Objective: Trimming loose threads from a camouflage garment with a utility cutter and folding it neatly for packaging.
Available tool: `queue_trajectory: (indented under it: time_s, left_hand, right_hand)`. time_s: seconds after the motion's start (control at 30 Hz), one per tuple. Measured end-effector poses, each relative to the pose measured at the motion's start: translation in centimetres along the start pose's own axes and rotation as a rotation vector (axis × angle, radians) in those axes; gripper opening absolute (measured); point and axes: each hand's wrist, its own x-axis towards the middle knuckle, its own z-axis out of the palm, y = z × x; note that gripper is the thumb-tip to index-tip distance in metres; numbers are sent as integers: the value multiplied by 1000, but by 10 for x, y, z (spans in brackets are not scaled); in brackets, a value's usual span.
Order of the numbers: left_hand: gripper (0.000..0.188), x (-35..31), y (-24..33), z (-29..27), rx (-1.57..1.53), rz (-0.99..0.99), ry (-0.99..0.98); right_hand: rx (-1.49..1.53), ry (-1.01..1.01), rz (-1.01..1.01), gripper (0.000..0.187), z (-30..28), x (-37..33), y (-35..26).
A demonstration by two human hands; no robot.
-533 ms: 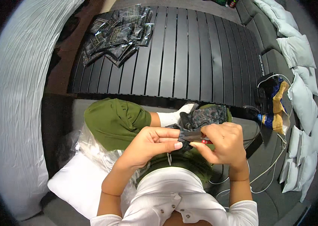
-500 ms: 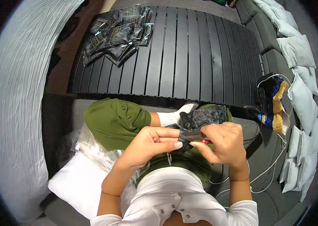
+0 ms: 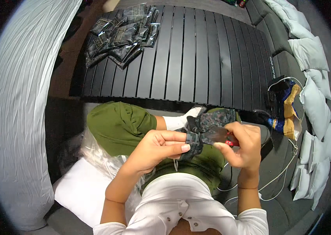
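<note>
A dark camouflage fabric piece point(image 3: 221, 117) with black straps lies over my lap, near my white-socked foot point(image 3: 175, 122). My left hand point(image 3: 151, 152) pinches a narrow folded end point(image 3: 194, 145) of camouflage fabric between thumb and fingers. To its right, my right hand point(image 3: 245, 145) is closed around a small red-handled tool point(image 3: 230, 143). Its dark, blade-like front is smeared by motion and points toward the left hand. A gap now separates this tool from the pinched end. Part of the handle is hidden by my fingers.
A black slatted table point(image 3: 189, 55) stands ahead, with several black plastic-wrapped packets point(image 3: 124, 35) at its far left. Clear plastic point(image 3: 99, 156) and a white pillow point(image 3: 81, 192) lie at my left. White cables point(image 3: 279, 180) and a blue-and-gold bag point(image 3: 288, 109) are at my right.
My right hand has drawn back to the right with the red-handled tool, away from the fabric. The left hand keeps its pinch in nearly the same place.
</note>
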Motion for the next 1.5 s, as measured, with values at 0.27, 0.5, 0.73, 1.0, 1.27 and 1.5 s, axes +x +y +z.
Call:
queue_trajectory:
  time_s: [0.27, 0.5, 0.73, 1.0, 1.27, 1.5]
  left_hand:
    - [16, 1, -3, -1, -30, 5, 19]
    - [17, -1, -5, 1, 1, 5, 25]
    - [16, 0, -6, 4, -13, 34, 56]
    - [20, 2, -6, 4, 13, 42, 57]
    - [27, 0, -3, 2, 19, 47, 21]
    - [33, 3, -5, 3, 16, 72, 46]
  right_hand:
    - [-41, -102, -146, 30, 6, -1, -1]
    - [-70, -120, -193, 31, 10, 1, -2]
    - [-67, -117, -210, 31, 12, 1, -2]
    - [-72, -138, -215, 27, 9, 0, 1]
    - [-21, -24, -24, 30, 2, -3, 1]
    - [-64, -126, -107, 29, 1, -6, 0]
